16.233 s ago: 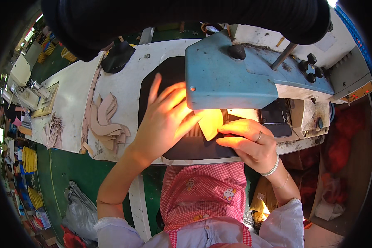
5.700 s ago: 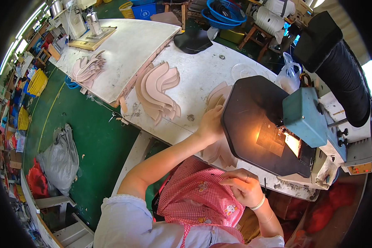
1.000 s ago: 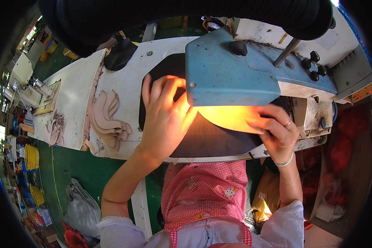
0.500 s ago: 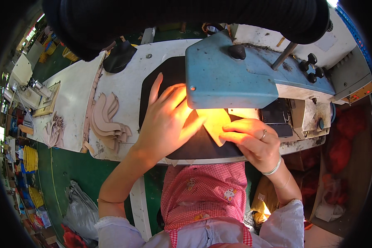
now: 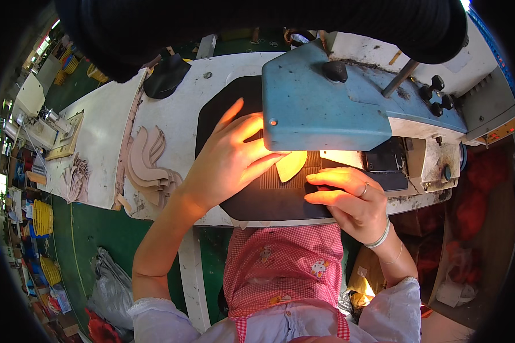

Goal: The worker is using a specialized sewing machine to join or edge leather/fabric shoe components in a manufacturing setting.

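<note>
1. Two hands: left hand [image 5: 226,163] spread, thumb at the glowing piece [image 5: 292,167], grip hidden; right hand [image 5: 355,200], half-curled and empty, just let go!
2. It's further under the blue machine head [image 5: 320,108]; left alone steers, seemingly.
3. Curved pieces [image 5: 145,167] lie on the counter [image 5: 180,120].

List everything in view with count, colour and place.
Machine: one, blue and white, right
Lit piece: one, glowing yellow, under the machine's edge
Board: one, black, beneath the piece
Hose: one, black, top
Tables: two, white, centre and left
Curved strips: two piles, pale pink, left and far left
Sheet: one, black, upper left
Baskets: several, yellow, left side
Sack: one, grey, lower left
Apron: one, red check, bottom centre
Left hand: one, bare, at the piece's left edge
Right hand: one, bare, right of the piece
</note>
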`<state>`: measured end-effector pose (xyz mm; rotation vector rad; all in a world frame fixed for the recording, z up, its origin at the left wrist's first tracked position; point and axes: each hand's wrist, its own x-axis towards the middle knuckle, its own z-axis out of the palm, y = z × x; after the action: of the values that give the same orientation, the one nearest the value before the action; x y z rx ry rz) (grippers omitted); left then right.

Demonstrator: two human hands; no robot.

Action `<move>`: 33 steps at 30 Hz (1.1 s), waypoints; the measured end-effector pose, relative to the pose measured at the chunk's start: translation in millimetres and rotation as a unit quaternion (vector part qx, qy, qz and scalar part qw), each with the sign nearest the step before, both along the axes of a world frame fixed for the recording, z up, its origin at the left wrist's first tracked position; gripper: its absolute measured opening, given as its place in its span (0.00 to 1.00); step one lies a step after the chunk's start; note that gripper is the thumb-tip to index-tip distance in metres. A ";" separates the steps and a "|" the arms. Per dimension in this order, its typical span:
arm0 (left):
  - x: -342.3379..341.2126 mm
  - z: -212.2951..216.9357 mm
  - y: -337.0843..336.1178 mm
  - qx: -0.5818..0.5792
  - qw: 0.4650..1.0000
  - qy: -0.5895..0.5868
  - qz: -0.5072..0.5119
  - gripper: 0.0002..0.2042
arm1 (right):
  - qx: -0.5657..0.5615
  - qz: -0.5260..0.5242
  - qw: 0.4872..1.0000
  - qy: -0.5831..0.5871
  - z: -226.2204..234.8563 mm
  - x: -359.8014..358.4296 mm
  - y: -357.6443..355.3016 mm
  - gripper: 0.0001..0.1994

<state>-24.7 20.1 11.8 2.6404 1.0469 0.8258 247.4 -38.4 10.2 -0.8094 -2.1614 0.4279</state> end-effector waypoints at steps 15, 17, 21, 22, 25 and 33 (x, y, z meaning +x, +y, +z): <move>15.3 -3.7 -12.9 0.079 0.985 0.029 0.149 0.11 | 0.032 -0.010 0.999 0.008 -3.5 4.1 1.9 0.15; 18.6 -3.3 -14.1 0.089 0.983 0.023 0.160 0.10 | 0.029 -0.010 0.999 0.008 -3.2 3.8 1.8 0.14; 24.0 -6.4 -15.3 0.092 0.977 0.020 0.190 0.12 | 0.028 -0.014 0.999 0.003 -2.6 5.2 1.0 0.14; 26.0 -7.1 -14.8 0.093 0.977 0.020 0.190 0.12 | 0.029 -0.015 0.999 0.003 -1.9 6.1 0.6 0.14; 29.4 -10.8 -12.8 0.121 0.969 0.004 0.216 0.12 | 0.028 -0.014 0.999 0.003 -3.1 6.4 0.8 0.14; -6.7 -3.0 12.2 0.004 0.973 -0.112 0.200 0.11 | 0.010 -0.012 1.000 0.002 -0.1 -3.7 -13.8 0.10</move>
<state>-31.5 32.3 8.8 2.2981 1.5333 1.1739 243.7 -52.2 10.2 -0.8212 -2.1466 0.3945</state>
